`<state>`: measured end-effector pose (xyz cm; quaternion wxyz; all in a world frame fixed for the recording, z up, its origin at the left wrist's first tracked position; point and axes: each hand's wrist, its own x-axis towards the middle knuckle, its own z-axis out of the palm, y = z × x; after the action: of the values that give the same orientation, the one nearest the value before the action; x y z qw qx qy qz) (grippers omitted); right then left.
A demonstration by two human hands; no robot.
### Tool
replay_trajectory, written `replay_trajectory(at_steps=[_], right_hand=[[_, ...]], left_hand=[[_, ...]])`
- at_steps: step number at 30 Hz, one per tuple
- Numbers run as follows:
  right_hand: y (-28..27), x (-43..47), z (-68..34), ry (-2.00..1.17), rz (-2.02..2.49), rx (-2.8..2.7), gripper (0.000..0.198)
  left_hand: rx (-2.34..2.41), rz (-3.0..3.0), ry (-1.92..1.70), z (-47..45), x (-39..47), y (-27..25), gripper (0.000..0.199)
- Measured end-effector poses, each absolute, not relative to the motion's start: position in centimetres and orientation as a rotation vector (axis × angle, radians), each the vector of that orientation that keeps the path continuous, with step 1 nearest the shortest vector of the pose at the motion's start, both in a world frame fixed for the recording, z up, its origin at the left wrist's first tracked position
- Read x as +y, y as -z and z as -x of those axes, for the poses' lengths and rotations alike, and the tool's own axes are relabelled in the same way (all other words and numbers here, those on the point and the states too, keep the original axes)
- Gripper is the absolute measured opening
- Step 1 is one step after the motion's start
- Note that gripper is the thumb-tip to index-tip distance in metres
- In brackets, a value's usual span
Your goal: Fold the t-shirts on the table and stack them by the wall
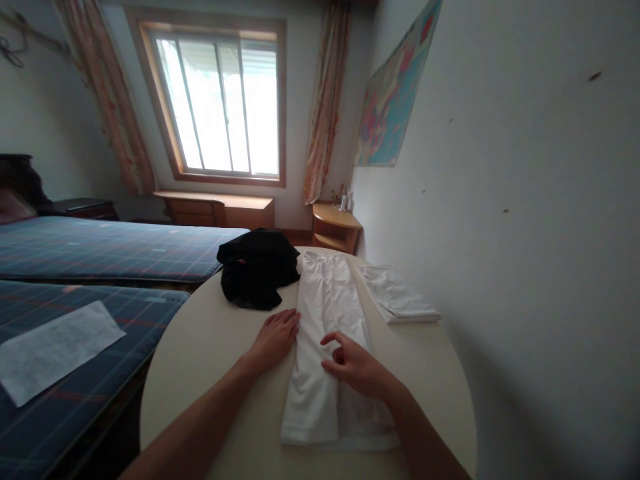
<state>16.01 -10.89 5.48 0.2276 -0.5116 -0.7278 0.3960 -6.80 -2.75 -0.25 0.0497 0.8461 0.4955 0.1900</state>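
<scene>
White pants or shorts (pixel 320 393), folded lengthwise into a long strip, lie on the round table (pixel 185 373) with the gathered waistband at the far end. My left hand (pixel 276 339) rests flat beside their left edge, fingertips touching the cloth. Over the middle of the garment is my right hand (pixel 357 365), thumb and index finger curved apart with nothing visible between them. A crumpled black garment (pixel 257 267) sits at the far left of the table. To the right lies a second white garment (pixel 400 293), folded into a flat, compact shape.
Two mattresses (pixel 125 247) with blue plaid covers are on the left, a paper sheet (pixel 60 350) on the nearer one. A white wall (pixel 540 267) stands close on the right. Beyond the table are a corner shelf (pixel 337 217), a desk (pixel 250 203) and a window.
</scene>
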Motion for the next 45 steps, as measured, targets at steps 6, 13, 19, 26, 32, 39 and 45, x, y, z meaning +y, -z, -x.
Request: replay_trajectory(at_steps=[6,13,19,26,32,39,45], right_hand=[[-6.0,-11.2,-16.3,-0.768,1.589,-2.283,0.035],[-6.6,-13.5,-12.4,-0.549,1.059,-2.607,0.039],[-6.5,-14.5,-11.9,-0.539,0.877,-2.775,0.046],[-6.4,-13.8,-12.0,-0.412,0.941,-2.779,0.021],[-6.7,-14.4,-10.6,-0.219,0.624,-2.792,0.012],[-6.6,-15.1,-11.2,-0.297,0.905,-2.709,0.042],[-4.2,-17.4,-13.7,-0.416,1.283,-2.518,0.074]], left_hand=[[1.521,-2.605,-0.539,6.3,-1.8,-1.4,0.035],[1.475,-2.59,-0.721,6.5,-0.7,0.1,0.033],[1.464,-2.575,-0.779,6.7,-0.4,0.5,0.033],[1.496,-2.545,-0.817,6.5,-0.4,0.4,0.032],[1.57,-2.52,-0.787,6.6,0.1,0.3,0.029],[1.582,-2.483,-0.775,6.9,0.2,0.3,0.03],[1.577,-2.524,-0.684,6.9,-0.5,0.0,0.036]])
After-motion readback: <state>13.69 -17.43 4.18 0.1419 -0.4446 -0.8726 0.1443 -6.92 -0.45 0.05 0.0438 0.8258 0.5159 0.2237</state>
